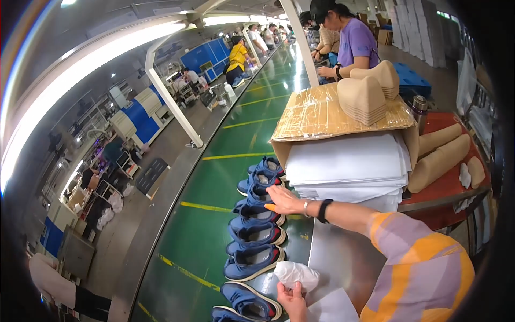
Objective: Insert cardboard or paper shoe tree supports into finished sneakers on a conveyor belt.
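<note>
Along the green conveyor belt [206,185] stands a row of navy blue sneakers with white soles, their collars toward me. At the lower edge my left hand [292,301] pinches a wad of crumpled white paper [296,275] beside the row. My right hand [288,202], with a black wristband, reaches in from the right over a blue sneaker [244,204] partway up the row. Fingers and thumb lie on either side of its heel end, and the thumb tip carries an orange cover. The hand partly hides that shoe. Nearest me is another sneaker [249,301].
A cardboard box [300,115] holds stacked white paper sheets [348,161]; beige moulded forms [362,99] sit on top. More beige forms [442,161] and a bottle [419,110] stand on a red table [450,198]. A co-worker in purple [357,43] stands beyond the box.
</note>
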A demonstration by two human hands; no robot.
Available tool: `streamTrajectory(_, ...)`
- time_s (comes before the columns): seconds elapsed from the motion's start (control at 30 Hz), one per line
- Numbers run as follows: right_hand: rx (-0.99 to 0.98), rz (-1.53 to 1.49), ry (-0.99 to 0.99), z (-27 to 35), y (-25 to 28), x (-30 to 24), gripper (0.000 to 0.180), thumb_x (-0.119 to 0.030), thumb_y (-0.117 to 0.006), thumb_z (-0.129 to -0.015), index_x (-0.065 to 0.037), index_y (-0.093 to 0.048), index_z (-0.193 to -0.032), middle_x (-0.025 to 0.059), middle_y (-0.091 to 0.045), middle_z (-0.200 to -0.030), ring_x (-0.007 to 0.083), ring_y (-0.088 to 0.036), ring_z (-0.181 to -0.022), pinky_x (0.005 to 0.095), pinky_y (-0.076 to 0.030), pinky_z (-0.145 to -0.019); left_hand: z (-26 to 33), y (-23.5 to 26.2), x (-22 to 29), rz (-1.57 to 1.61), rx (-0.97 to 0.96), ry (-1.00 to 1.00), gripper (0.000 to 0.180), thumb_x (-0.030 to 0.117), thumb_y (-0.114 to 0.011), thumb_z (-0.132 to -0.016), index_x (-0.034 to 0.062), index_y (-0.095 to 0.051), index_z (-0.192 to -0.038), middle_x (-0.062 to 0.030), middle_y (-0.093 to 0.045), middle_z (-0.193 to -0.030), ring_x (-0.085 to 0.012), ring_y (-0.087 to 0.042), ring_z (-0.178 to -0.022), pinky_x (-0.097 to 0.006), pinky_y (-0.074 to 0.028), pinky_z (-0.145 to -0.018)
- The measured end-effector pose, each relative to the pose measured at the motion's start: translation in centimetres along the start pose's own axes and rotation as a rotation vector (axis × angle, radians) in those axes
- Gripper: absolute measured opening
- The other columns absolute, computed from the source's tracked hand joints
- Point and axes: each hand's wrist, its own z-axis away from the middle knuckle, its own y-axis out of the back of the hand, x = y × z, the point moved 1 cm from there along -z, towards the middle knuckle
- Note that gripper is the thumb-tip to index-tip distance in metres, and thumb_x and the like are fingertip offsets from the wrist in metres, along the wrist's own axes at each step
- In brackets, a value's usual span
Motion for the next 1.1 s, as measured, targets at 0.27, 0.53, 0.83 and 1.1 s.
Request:
streamTrajectory(0.27, -0.504, 0.255, 0.038, -4.3, -4.2, 1.1, 0.022, -0.018, -0.062, -0.059, -0.006, -0.064, -0.078, 0.0180, -0.065, -0.077, 0.0330, -0.064, -0.079, 0.0415, -0.038, -0.078, 0.2, -0.1, 4.0, -0.346, 0.111, 0.085, 0.036, 0.006, -0.066, -0.082, -0.0046, -0.049, -0.112, -0.0010, -0.051, -0.075, -0.0108, -0.048, -0.067, -0.024, -0.042, -0.057)
streamTrajectory(0.53, -0.427, 0.098, 0.119, 0.1, -5.8, -5.8, 0.013, -0.013, -0.056, -0.048, -0.006, -0.059, -0.058, 0.0191, -0.060, -0.067, 0.0370, -0.060, -0.072, 0.0454, -0.040, -0.064, -2.1, 4.5, 0.9, -0.118, 0.107, -0.227, 0.032, -0.004, -0.057, -0.083, -0.0039, -0.047, -0.113, -0.0068, -0.057, -0.107, -0.0121, -0.055, -0.096, -0.026, -0.044, -0.082)
streamTrajectory(0.83, -0.673, -0.648, 0.355, 3.6, 3.7, -11.9, 0.078, -0.027, -0.079, -0.068, 0.000, -0.039, -0.129, 0.0267, -0.058, -0.110, 0.0347, -0.058, -0.103, 0.0405, -0.048, -0.083, -3.3, 6.0, 3.6, 0.002, 0.290, -0.264, 0.034, -0.004, -0.052, -0.086, -0.0026, -0.044, -0.119, -0.0104, -0.057, -0.111, -0.0162, -0.057, -0.099, -0.029, -0.045, -0.087)
streamTrajectory(1.1, -0.410, -0.596, 0.233, 5.6, 6.0, -10.4, 0.059, -0.022, -0.072, -0.070, -0.002, -0.049, -0.121, 0.0230, -0.062, -0.101, 0.0353, -0.063, -0.090, 0.0369, -0.050, -0.078, -6.9, 4.7, 3.9, -0.169, 0.238, -0.301, 0.032, -0.001, -0.051, -0.089, -0.0020, -0.042, -0.120, -0.0124, -0.058, -0.107, -0.0147, -0.060, -0.093, -0.025, -0.051, -0.076)
